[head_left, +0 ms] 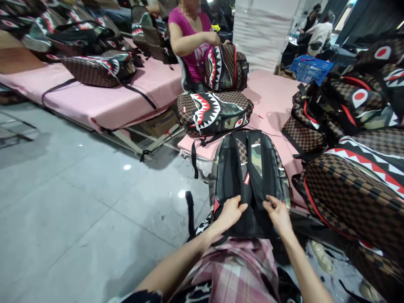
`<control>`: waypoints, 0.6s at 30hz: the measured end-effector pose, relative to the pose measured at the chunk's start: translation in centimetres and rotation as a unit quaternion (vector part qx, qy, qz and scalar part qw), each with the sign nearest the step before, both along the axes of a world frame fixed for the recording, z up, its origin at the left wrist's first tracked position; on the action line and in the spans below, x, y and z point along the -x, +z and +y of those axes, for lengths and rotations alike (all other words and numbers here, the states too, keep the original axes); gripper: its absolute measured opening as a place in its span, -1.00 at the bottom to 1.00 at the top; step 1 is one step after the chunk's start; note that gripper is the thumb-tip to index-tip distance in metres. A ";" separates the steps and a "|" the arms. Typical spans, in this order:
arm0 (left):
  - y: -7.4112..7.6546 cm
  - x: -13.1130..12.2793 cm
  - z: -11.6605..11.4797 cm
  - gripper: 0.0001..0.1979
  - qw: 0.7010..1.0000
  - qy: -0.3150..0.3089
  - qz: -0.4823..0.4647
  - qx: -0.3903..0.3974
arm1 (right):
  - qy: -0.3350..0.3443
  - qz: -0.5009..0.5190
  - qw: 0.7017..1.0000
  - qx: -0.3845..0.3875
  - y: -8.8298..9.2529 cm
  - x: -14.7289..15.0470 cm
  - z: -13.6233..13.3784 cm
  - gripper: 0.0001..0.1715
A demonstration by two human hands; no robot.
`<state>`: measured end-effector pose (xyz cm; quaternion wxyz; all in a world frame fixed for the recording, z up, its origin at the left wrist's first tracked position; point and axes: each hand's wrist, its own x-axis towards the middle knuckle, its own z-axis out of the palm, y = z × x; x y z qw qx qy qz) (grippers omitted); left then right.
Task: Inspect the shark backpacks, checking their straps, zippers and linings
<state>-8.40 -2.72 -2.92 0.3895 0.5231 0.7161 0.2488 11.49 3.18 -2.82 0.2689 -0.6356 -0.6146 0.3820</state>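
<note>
A backpack (pixel 251 168) lies face down in front of me, its black padded back and straps up, half on the pink table (pixel 271 105) and half on my lap. My left hand (pixel 229 212) pinches the black back panel near its lower left, fingers closed on the fabric. My right hand (pixel 278 214) grips the same panel at its lower right, fingers curled. A second backpack with a shark-mouth print (pixel 214 113) lies just beyond it.
A person in a pink top (pixel 192 42) across the table handles an upright shark-print backpack (pixel 225 67). Several checkered backpacks pile at the right (pixel 356 185) and on the left pink table (pixel 97 69). A blue crate (pixel 311 69) stands behind. Grey tiled floor (pixel 78 202) lies left.
</note>
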 end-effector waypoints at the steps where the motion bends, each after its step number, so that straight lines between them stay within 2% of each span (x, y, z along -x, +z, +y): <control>1: -0.5 -0.9 0.4 -0.88 1.000 -0.008 0.011 0.026 | -0.013 -0.014 1.000 0.007 -0.9 0.6 -0.6 -0.44; 3: -1.6 -1.7 1.0 -0.87 0.999 -0.006 0.020 0.047 | -0.035 -0.022 0.999 0.011 -2.2 0.8 -1.3 -0.44; 6: -2.3 -1.4 1.0 -0.84 0.999 -0.012 0.028 0.040 | -0.045 -0.014 0.999 0.011 -2.8 -0.1 -1.8 -0.43; 13: -1.6 -1.2 0.0 -0.83 0.996 -0.038 0.069 0.041 | -0.007 -0.050 0.999 0.010 -2.2 -0.1 -3.0 -0.49; 15: -1.7 -1.1 -0.1 -0.84 0.995 -0.046 0.077 0.044 | 0.009 -0.063 0.998 0.012 -2.3 0.0 -3.4 -0.50; 18: -2.2 -1.2 -0.1 -0.86 0.996 -0.053 0.065 0.041 | -0.001 -0.075 0.997 0.008 -2.5 -0.1 -3.9 -0.53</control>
